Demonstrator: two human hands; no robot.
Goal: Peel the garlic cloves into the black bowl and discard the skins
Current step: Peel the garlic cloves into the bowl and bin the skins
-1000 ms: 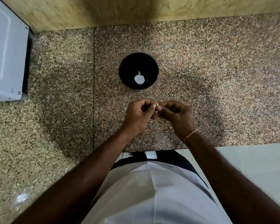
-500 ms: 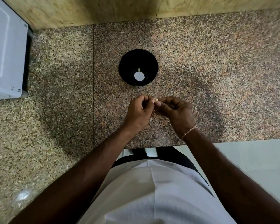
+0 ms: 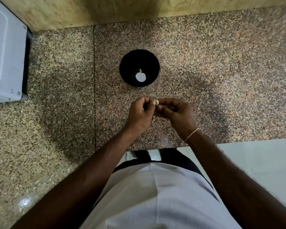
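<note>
Head view, looking straight down over the person's front. A speckled granite counter (image 3: 221, 71) fills most of the scene, with a seam running near to far on its left part. At the far edge, a yellowish stone backsplash (image 3: 106, 10).

A black bowl (image 3: 122, 70) sits on the counter, far from the hands and roughly centred. Inside it lies one small pale garlic clove (image 3: 140, 70); just nearer, a bright round white patch on the bowl's bottom, and I cannot tell whether that is glare or something lying there.

Both hands meet above the counter on the near side of the bowl, fingertips touching. The left hand (image 3: 139, 115) has its fingers curled in, thumb and fingertips pinching a pale garlic clove in hand (image 3: 157, 102). The right hand (image 3: 180, 113), fingers likewise curled, pinches the same clove from the right side. Only a little of the clove shows between the fingertips; skin on or off, I cannot tell.

A thin bracelet (image 3: 191, 134) circles the right wrist.

Far left, the corner of a white appliance (image 3: 5, 55) stands on the counter. Near right, a pale tiled floor (image 3: 262, 162) below the counter edge.
</note>
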